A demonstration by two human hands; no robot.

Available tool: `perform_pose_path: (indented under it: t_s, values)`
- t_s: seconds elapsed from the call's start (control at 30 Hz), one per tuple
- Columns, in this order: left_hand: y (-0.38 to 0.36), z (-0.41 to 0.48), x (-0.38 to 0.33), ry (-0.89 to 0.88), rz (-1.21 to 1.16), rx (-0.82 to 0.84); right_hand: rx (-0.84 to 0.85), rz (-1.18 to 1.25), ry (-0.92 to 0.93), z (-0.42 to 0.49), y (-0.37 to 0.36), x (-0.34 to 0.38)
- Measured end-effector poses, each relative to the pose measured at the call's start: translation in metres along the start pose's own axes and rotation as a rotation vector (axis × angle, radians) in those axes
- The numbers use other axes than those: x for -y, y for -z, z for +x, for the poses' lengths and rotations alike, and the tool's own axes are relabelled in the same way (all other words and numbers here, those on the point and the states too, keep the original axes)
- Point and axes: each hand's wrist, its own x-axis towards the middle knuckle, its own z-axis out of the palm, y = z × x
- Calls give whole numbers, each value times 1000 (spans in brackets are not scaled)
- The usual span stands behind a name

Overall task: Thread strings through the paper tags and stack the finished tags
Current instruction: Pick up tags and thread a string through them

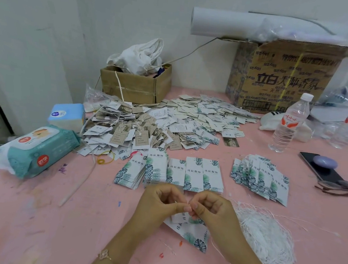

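Pink tabletop (33,214): near its front edge the left hand (162,204) and right hand (211,207) meet fingertip to fingertip, both pinching a thin white string (188,201) just above a few leaf-printed tags (193,233). Loose strings (265,234) lie heaped toward the right edge, and neat tag stacks (194,174) sit behind the hands.

A small packing workroom: heaped garment tags (170,118), cardboard boxes (280,78), paint-flecked pink worktable (33,214).

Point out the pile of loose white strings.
Head view, lower right: the string pile lies on the table beside the right hand, below the fanned tags.
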Motion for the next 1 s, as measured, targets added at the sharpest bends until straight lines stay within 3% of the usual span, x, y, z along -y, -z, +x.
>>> perform_pose_path:
  t_s: [0.87, 1.0]
  values:
    - [-2, 1, -3, 37, -32, 34, -2, -54, 64, 1, 1, -3]
    - [-3, 1, -7, 133, -293, -54, 47, -461, 129, -1, 7, -11]
